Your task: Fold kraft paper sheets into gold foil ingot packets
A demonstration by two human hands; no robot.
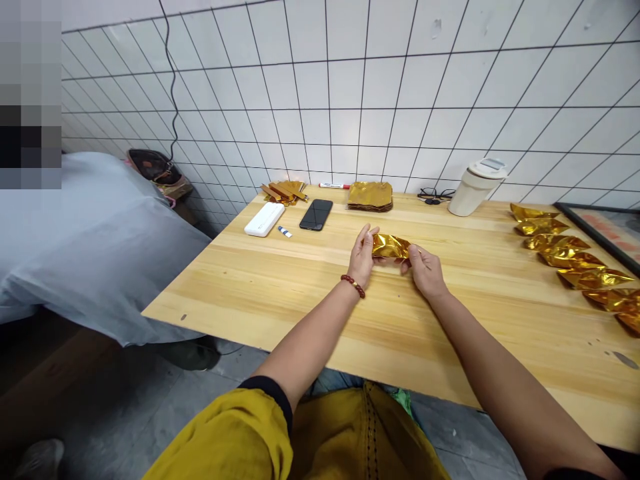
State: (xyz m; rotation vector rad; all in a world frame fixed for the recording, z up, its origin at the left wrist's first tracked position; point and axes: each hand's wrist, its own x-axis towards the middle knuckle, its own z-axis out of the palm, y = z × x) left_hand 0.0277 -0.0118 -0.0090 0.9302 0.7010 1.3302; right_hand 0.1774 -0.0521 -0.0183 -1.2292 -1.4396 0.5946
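If the left hand [361, 257] and right hand [425, 270], both pinching the shiny gold folded paper [390, 245], tug hard, it could rip.

Both forearms are uncovered down to the left hand [361, 257] and the right hand [425, 270], and the left wrist wears a bracelet [353, 285] of small, round, dark-red beads strung close together. The left upper arm is in a loose mustard-yellow sleeve [235, 433], creased, with a narrow black band [267, 390] lining its opening. The lap garment [360, 433] is of the same mustard-yellow cloth, with a line of heavy stitching down its middle, and by the right arm only a dark edge of cloth shows at the bottom corner of the view.
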